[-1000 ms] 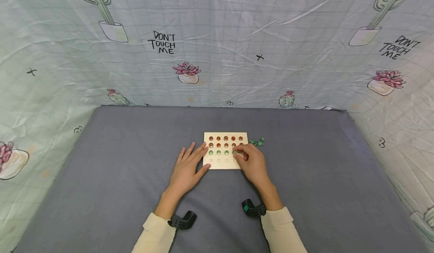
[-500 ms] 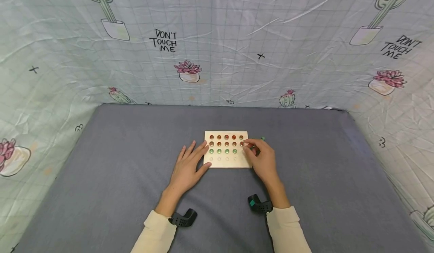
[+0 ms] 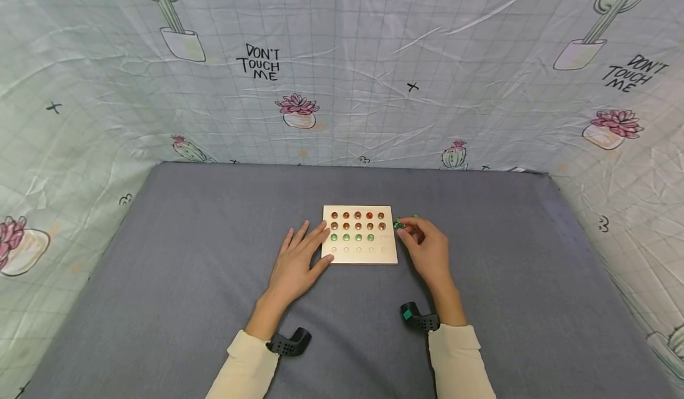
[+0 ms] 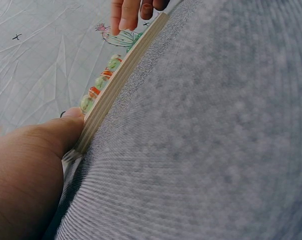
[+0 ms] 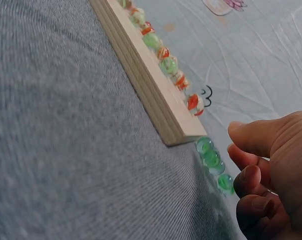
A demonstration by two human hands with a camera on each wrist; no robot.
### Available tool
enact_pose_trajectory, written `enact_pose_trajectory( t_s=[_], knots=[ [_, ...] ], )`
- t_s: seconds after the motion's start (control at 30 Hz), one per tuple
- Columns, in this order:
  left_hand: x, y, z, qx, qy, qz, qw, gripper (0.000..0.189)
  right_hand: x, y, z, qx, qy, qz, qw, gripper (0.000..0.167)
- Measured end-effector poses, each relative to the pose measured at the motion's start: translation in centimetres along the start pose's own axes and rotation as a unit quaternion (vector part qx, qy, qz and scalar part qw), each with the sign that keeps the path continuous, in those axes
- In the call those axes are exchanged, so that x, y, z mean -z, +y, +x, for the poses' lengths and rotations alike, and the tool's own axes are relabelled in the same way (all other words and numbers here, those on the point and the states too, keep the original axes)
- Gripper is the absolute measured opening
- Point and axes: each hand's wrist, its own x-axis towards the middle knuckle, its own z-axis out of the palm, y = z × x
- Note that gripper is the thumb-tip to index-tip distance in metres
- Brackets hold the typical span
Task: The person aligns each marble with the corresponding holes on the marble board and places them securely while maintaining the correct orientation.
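Note:
A pale wooden board [image 3: 378, 257] lies on the grey cloth, with rows of round hollows. Red-orange marbles [image 3: 358, 215] sit in the two far rows, and green marbles [image 3: 346, 237] in the row nearer me. The nearest row shows bare hollows. My left hand [image 3: 291, 271] rests on the board's left edge with spread fingers; its thumb [image 4: 73, 117] touches the edge in the left wrist view. Loose green marbles [image 5: 211, 157] lie just beyond the board's right side. Beside them is my right hand [image 3: 430, 250], thumb and index finger apart, with no marble visible between them.
Grey cloth [image 3: 214, 221] covers the table around the board. A patterned fabric backdrop [image 3: 352, 120] rises behind the table and at both sides. Each wrist carries a black device [image 3: 419, 317].
My right hand has moved right, off the board's green row to the loose green marbles beside it. The left hand stays on the board's left edge.

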Motion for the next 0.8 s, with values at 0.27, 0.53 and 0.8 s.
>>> enact_pose_trajectory(
  t_s=[0.27, 0.53, 0.8],
  knots=[
    [-0.06, -0.07, 0.00, 0.005, -0.006, 0.002, 1.0000, 0.058, -0.01, 0.42, -0.04, -0.020, -0.008, -0.026, 0.9994, 0.020],
    [0.01, -0.11, 0.08, 0.003, -0.006, 0.000, 1.0000, 0.058, -0.31, 0.92, 0.03, -0.033, -0.014, -0.040, 0.9985, 0.020],
    [0.18, -0.04, 0.14, 0.001, -0.005, -0.001, 1.0000, 0.058, -0.29, 0.82, 0.13, -0.039, -0.019, -0.044, 0.9981, 0.022]
  ],
)
